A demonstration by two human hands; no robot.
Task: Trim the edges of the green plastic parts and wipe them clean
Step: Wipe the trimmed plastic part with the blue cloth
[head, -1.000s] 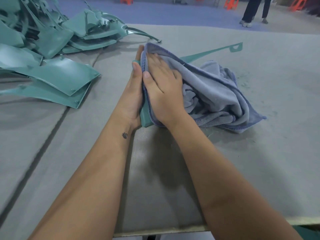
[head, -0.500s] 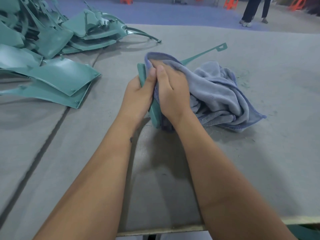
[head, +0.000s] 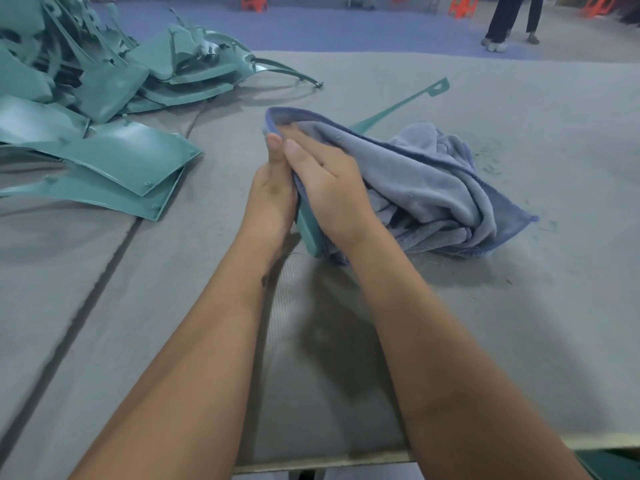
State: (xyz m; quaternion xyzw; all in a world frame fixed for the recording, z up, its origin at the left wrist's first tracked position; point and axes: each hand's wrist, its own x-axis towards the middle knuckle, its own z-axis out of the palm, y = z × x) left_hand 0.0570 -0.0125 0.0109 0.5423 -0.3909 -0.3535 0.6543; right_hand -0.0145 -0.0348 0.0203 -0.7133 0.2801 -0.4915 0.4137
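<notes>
A green plastic part point(head: 309, 233) stands on edge on the grey table, mostly wrapped in a blue-grey cloth point(head: 426, 181). Its thin arm with a tab end point(head: 437, 88) sticks out behind the cloth toward the back right. My left hand point(head: 273, 195) grips the part from the left side. My right hand point(head: 329, 188) presses the cloth against the part's right face, fingers stretched along its top edge. Most of the part is hidden between my hands and under the cloth.
A heap of more green plastic parts point(head: 114, 154) lies at the back left of the grey table point(head: 485, 323). Its front edge point(head: 311, 464) runs below my forearms. A person's legs point(head: 512, 19) and orange stools point(head: 254, 1) stand on the floor beyond.
My right hand has slid the cloth along the part, back, then forward again. My left hand shifted its grip, and the part's thin arm swung slightly.
</notes>
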